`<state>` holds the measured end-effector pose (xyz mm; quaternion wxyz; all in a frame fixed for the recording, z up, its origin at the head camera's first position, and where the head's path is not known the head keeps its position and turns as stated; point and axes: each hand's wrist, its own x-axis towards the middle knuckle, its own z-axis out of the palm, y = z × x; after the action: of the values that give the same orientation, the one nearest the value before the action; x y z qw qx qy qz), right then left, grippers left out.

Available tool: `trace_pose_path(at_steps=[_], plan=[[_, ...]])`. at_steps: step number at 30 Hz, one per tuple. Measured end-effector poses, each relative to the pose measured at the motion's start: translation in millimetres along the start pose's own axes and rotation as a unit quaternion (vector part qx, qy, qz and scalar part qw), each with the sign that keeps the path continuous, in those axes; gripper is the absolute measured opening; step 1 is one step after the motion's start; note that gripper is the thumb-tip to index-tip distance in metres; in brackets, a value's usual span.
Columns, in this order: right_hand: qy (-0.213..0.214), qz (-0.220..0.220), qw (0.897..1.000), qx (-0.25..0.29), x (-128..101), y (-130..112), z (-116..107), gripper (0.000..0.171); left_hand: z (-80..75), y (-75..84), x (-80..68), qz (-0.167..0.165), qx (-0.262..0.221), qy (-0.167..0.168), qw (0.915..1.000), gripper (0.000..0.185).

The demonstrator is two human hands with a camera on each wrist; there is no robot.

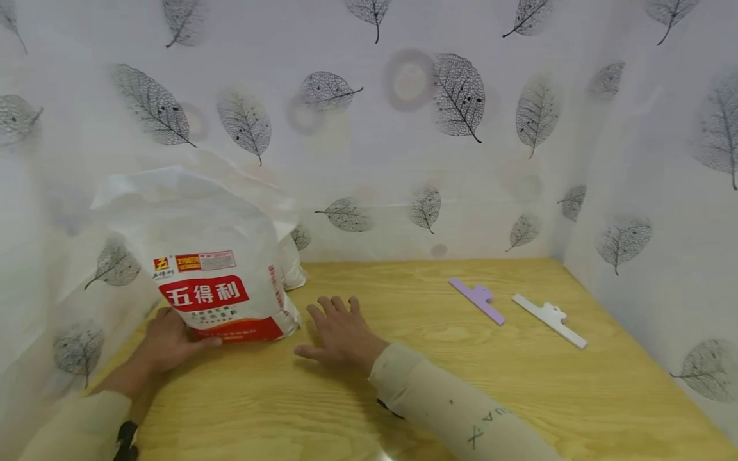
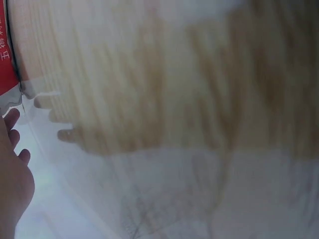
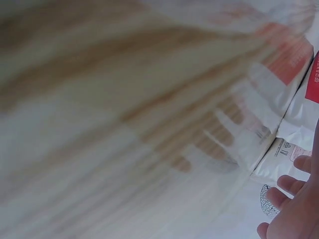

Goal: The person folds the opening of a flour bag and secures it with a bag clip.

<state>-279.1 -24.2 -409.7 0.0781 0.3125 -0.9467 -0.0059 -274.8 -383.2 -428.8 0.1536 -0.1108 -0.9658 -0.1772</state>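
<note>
A white flour bag (image 1: pixel 207 224) with red printing stands on the left of the table, its top loose and wide. At its lower left corner is my left hand (image 1: pixel 167 342), the thumb lying along the front bottom edge. In the left wrist view, the fingers (image 2: pixel 14 137) show beside the bag's red and white edge (image 2: pixel 7 64). My right hand (image 1: pixel 340 333) is just right of the bag, fingers spread over the table and apart from it. The right wrist view shows its loosely bent fingers (image 3: pixel 284 191) near the white packaging (image 3: pixel 299 119).
Part of a second white bag (image 1: pixel 294 266) shows behind the first. On the right of the table lie a purple clip (image 1: pixel 477 299) and a white clip (image 1: pixel 549 320). A leaf-patterned curtain (image 1: pixel 375 160) surrounds the wood-grain table (image 1: pixel 392 294) at the back and sides.
</note>
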Motion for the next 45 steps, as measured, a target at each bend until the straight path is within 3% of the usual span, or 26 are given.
trace_pose_path(at_steps=[6,14,27,35,41,45], plan=[[-0.007,0.018,1.000,-0.004,8,1,1,0.087,-1.2,7.2,8.7,-0.003,-0.018,-0.016,0.9997,0.095],[0.000,-0.010,1.000,0.006,17,-10,3,0.087,-1.7,5.6,-2.5,-0.033,-0.049,-0.015,0.9982,0.091],[0.011,-0.029,0.999,-0.019,18,-18,3,0.086,2.1,5.9,-6.0,0.003,-0.050,0.018,0.9986,0.094],[0.021,-0.032,0.999,-0.034,17,-20,6,0.086,0.7,6.2,-6.3,0.001,-0.043,0.012,0.9990,0.093],[0.019,-0.040,0.998,-0.036,16,-23,3,0.087,-1.7,2.4,-5.7,0.018,-0.004,0.010,0.9998,0.095],[0.018,-0.042,0.998,-0.049,17,-23,2,0.088,-0.8,1.7,-4.0,0.028,-0.002,0.007,0.9996,0.094]])
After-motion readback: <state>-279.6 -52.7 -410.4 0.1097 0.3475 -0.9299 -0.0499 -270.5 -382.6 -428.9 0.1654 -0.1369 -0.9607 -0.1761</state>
